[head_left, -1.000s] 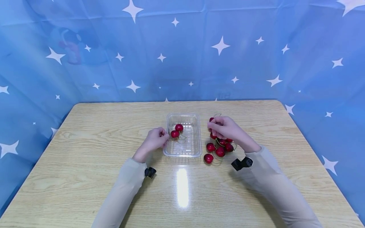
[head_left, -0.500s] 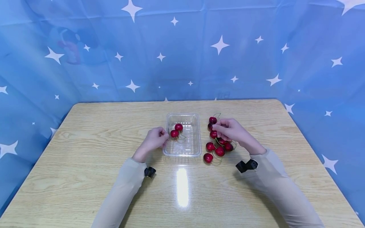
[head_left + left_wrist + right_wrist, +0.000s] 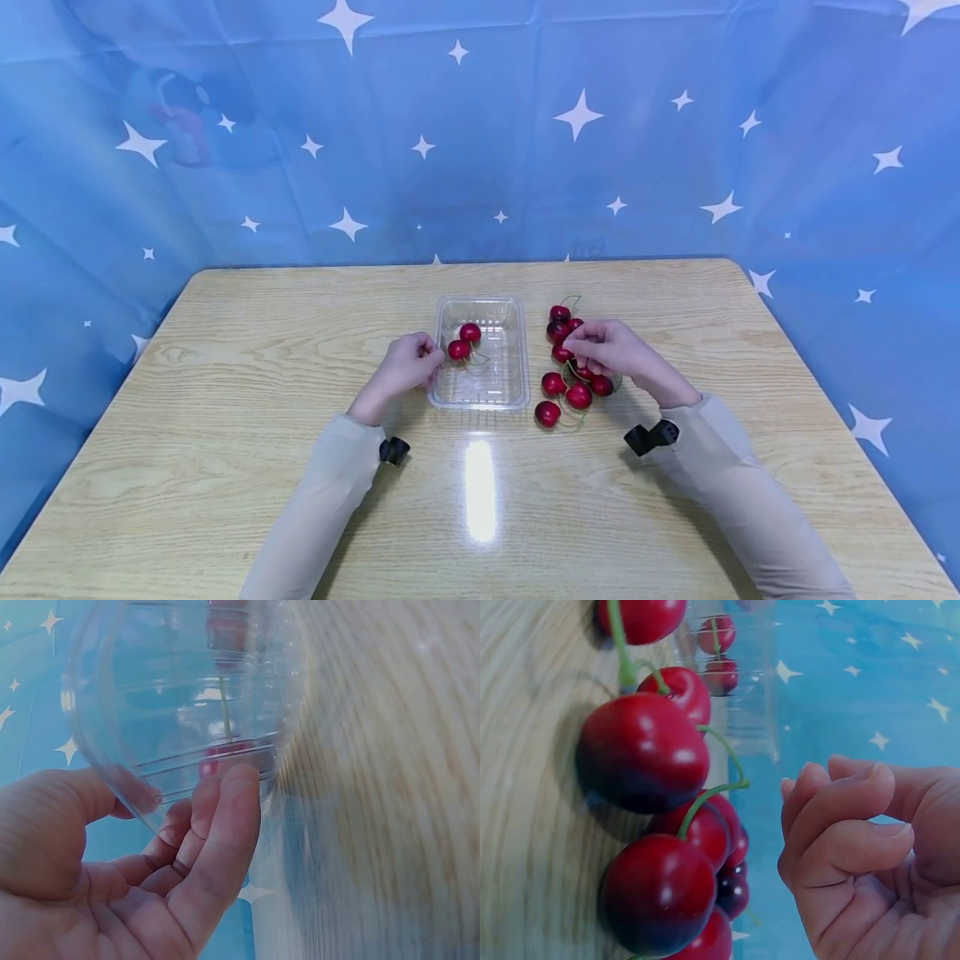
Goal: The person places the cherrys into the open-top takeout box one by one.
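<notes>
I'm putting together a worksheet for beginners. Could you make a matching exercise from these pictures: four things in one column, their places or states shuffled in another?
1. Clear rectangular plastic tray
2. Two round red cherries with green stems
3. Blue cloth with white stars
4. Bare right hand

A. Behind the pale wood-grain table
B. Above the loose round red cherries
C. Held at its edge by the left hand
D. Inside the tray

Pairs: 1-C, 2-D, 3-A, 4-B

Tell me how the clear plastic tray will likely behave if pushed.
The clear tray looks thin-walled, so it's probably light and may slide easily. Being ribbed, it likely resists bending, though a pinch could flex it. The two round cherries inside might roll.
</notes>
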`<state>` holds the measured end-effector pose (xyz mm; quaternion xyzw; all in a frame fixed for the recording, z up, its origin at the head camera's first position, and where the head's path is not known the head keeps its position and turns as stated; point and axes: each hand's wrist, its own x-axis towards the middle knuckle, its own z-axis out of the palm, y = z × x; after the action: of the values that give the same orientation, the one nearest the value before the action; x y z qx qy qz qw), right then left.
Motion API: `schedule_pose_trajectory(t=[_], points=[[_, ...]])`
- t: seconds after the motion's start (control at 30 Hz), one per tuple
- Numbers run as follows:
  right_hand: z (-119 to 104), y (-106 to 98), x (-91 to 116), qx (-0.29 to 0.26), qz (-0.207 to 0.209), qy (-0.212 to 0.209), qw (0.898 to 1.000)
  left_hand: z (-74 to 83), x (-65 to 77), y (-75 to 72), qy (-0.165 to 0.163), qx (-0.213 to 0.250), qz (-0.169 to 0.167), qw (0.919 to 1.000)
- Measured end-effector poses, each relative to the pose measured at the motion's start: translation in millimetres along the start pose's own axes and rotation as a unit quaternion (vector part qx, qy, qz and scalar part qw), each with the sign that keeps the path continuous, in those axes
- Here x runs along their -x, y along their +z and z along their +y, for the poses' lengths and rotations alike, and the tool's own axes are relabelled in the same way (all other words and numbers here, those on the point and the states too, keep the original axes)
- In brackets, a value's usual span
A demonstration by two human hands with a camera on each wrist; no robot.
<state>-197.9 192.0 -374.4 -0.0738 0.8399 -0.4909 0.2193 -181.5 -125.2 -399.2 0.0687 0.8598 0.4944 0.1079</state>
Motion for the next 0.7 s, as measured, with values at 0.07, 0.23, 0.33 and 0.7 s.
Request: schedule_pose_trajectory(t=[0.07, 0.23, 0.33, 0.7], points=[[2.6, -0.3, -1.3, 0.003, -0.008, 0.003, 1.000, -0.2, -0.1, -0.1, 0.000, -0.003, 0.000, 1.0000], [8.6, -1.1, -3.8, 0.017, -0.026, 0.012, 0.999, -0.5, -0.1, -0.1, 0.001, -0.006, 0.001, 1.0000], [11.0, -1.2, -4.5, 0.024, -0.034, 0.016, 0.999, -0.9, -0.3, 0.0, 0.000, -0.007, 0.001, 1.0000], [14.0, 1.8, -6.4, 0.039, -0.037, 0.016, 0.998, 0.7, 0.2, -0.2, -0.004, -0.008, 0.000, 1.0000]])
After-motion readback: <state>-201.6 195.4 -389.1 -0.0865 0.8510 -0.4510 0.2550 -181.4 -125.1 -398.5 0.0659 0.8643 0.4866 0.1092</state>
